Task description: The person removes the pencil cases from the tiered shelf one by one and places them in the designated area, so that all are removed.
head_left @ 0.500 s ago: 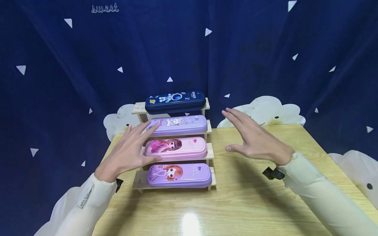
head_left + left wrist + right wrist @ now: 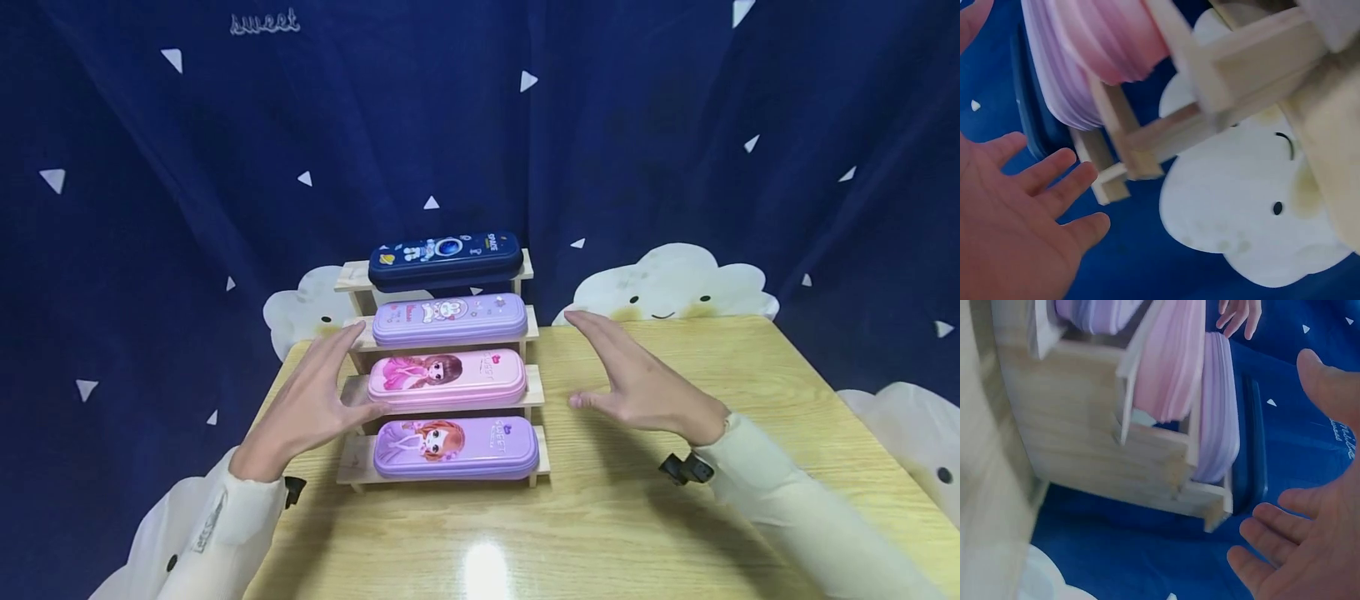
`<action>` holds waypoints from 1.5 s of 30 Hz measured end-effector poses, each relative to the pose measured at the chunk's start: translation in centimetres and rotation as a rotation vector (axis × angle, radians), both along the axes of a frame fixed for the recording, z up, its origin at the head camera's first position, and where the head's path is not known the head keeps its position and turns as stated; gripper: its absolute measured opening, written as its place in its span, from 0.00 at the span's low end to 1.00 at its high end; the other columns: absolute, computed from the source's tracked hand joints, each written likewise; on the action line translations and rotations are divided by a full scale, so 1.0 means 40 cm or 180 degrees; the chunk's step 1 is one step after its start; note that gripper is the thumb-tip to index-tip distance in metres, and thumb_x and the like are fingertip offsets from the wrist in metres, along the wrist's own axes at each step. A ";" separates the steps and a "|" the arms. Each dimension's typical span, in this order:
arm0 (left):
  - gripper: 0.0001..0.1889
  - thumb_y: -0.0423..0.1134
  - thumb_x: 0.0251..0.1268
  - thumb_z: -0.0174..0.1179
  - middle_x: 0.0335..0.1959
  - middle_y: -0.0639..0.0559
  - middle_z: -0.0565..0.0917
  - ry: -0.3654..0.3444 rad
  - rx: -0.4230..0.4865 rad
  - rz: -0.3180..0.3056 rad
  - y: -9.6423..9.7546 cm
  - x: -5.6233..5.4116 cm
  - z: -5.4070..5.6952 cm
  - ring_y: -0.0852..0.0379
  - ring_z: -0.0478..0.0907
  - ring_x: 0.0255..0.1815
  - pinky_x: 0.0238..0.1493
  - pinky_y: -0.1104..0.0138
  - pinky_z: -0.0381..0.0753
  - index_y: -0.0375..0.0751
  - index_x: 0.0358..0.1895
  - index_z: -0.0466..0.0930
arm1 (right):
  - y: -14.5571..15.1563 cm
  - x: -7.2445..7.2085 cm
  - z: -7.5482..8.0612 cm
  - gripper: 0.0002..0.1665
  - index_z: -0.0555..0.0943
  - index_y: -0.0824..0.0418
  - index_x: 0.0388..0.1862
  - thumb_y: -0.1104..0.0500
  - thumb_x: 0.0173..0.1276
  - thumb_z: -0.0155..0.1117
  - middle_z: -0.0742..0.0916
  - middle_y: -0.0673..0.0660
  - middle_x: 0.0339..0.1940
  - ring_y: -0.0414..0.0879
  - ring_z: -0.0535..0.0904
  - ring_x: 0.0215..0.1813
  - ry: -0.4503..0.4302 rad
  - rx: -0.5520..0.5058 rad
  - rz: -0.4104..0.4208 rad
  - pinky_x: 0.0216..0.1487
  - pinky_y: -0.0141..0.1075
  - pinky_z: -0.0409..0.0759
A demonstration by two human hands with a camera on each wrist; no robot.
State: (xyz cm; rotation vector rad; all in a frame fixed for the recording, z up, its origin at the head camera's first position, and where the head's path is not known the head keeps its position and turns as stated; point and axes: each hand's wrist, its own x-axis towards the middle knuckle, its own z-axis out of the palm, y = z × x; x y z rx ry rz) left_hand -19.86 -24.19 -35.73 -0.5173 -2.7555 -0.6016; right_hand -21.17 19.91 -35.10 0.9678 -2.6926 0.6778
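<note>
A stepped wooden rack (image 2: 358, 460) carries a pencil case on every tier. On top lies a dark blue space case (image 2: 450, 260), and below it a lilac bunny case (image 2: 480, 319). Under those come a pink case with a doll picture (image 2: 472, 375) and a purple doll case (image 2: 480, 447) on the lowest tier. My left hand (image 2: 307, 408) is spread at the rack's left side, its thumb overlapping the pink case's left end in the head view. Off the rack's right side, my right hand (image 2: 648, 383) is held apart from it with fingers extended. Neither hand holds anything.
The rack stands on a light wooden table (image 2: 600, 533). Behind the table hangs a dark blue curtain (image 2: 637, 150) with white triangles and cloud shapes (image 2: 675, 287). Black wrist cameras sit at both cuffs.
My left hand has drawn back to the left, uncovering the left end of the lilac bunny case. My right hand has lowered slightly. The cases have stayed in place.
</note>
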 end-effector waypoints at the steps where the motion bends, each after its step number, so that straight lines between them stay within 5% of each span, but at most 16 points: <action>1: 0.63 0.67 0.45 0.75 0.80 0.43 0.63 -0.0042 0.0057 0.0045 -0.005 0.001 -0.007 0.40 0.59 0.80 0.79 0.39 0.59 0.52 0.82 0.50 | -0.003 0.002 -0.008 0.62 0.50 0.55 0.84 0.42 0.61 0.75 0.62 0.59 0.82 0.58 0.58 0.82 -0.0026 -0.0044 0.0017 0.79 0.60 0.61; 6: 0.65 0.67 0.46 0.74 0.81 0.38 0.57 -0.0252 0.0261 0.0202 -0.028 0.000 -0.041 0.35 0.56 0.81 0.75 0.34 0.61 0.49 0.83 0.43 | -0.017 0.015 -0.056 0.58 0.57 0.60 0.80 0.41 0.60 0.76 0.68 0.59 0.79 0.58 0.65 0.79 -0.0134 -0.0258 0.0073 0.77 0.58 0.66; 12: 0.67 0.62 0.46 0.77 0.82 0.37 0.54 -0.0254 0.0519 0.0237 -0.050 -0.001 -0.078 0.34 0.54 0.81 0.73 0.31 0.60 0.51 0.84 0.40 | -0.036 0.033 -0.099 0.51 0.64 0.60 0.76 0.45 0.60 0.77 0.75 0.57 0.73 0.54 0.75 0.70 -0.0160 -0.0469 0.0114 0.69 0.53 0.77; 19: 0.68 0.60 0.46 0.78 0.81 0.36 0.56 -0.0458 0.0728 0.0348 -0.063 0.001 -0.117 0.33 0.61 0.77 0.70 0.31 0.65 0.48 0.84 0.37 | -0.060 0.055 -0.127 0.46 0.68 0.59 0.72 0.53 0.57 0.78 0.78 0.56 0.69 0.53 0.77 0.68 -0.0398 -0.0659 0.0183 0.69 0.50 0.78; 27: 0.69 0.57 0.48 0.78 0.79 0.31 0.59 -0.0835 0.0946 0.0333 -0.064 -0.018 -0.139 0.32 0.60 0.78 0.75 0.33 0.59 0.40 0.83 0.35 | -0.085 0.072 -0.166 0.44 0.70 0.58 0.70 0.59 0.55 0.79 0.80 0.53 0.67 0.50 0.78 0.67 -0.0564 -0.0885 0.0237 0.67 0.49 0.80; 35: 0.61 0.55 0.48 0.79 0.75 0.31 0.66 -0.1024 0.1050 0.0251 -0.065 -0.042 -0.166 0.32 0.61 0.78 0.78 0.38 0.58 0.32 0.79 0.50 | -0.094 0.084 -0.197 0.39 0.76 0.60 0.65 0.63 0.53 0.79 0.85 0.54 0.61 0.50 0.82 0.61 -0.0545 -0.1149 0.0350 0.65 0.45 0.81; 45: 0.49 0.55 0.49 0.78 0.69 0.34 0.74 -0.0944 0.0835 0.0346 -0.071 -0.060 -0.166 0.33 0.68 0.73 0.73 0.38 0.65 0.35 0.71 0.66 | -0.127 0.084 -0.240 0.49 0.71 0.56 0.74 0.49 0.55 0.81 0.79 0.52 0.73 0.51 0.77 0.72 -0.0784 -0.1074 0.0494 0.74 0.50 0.74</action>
